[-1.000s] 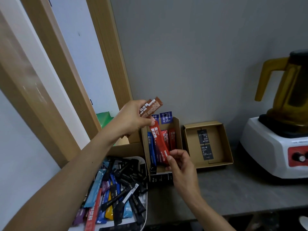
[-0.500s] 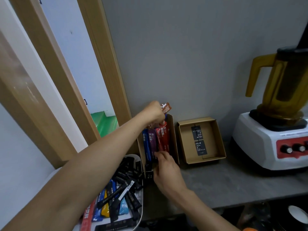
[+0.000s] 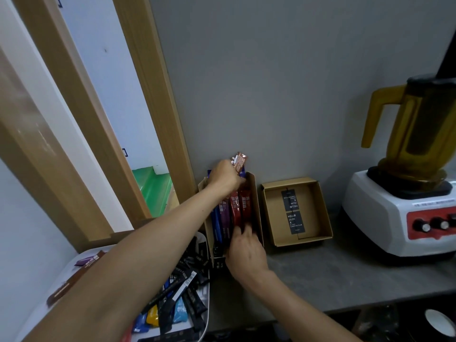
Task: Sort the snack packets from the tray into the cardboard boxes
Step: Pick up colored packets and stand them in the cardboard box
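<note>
A narrow cardboard box (image 3: pixel 255 206) stands against the grey wall with blue, purple and red packets (image 3: pixel 237 211) upright inside. My left hand (image 3: pixel 223 177) is at the box's far end and grips a brown packet (image 3: pixel 238 162) that sticks up above it. My right hand (image 3: pixel 244 250) is at the box's near end, fingertips on the lower ends of the red packets. A second, wider cardboard box (image 3: pixel 269 213) to the right holds only two black cards. The white tray (image 3: pixel 206 309) at the lower left carries several mixed packets, partly hidden by my left arm.
A blender (image 3: pixel 409 188) with a yellow jug and a white base with red knob panel stands at the right on the grey counter (image 3: pixel 333 275). A wooden frame (image 3: pixel 153 95) runs up the left side. A white cup (image 3: pixel 440 324) sits below the counter edge.
The red packet my right hand held has gone down into the narrow box. My left hand moved with the brown packet from above the box to its far end. The view shifted right.
</note>
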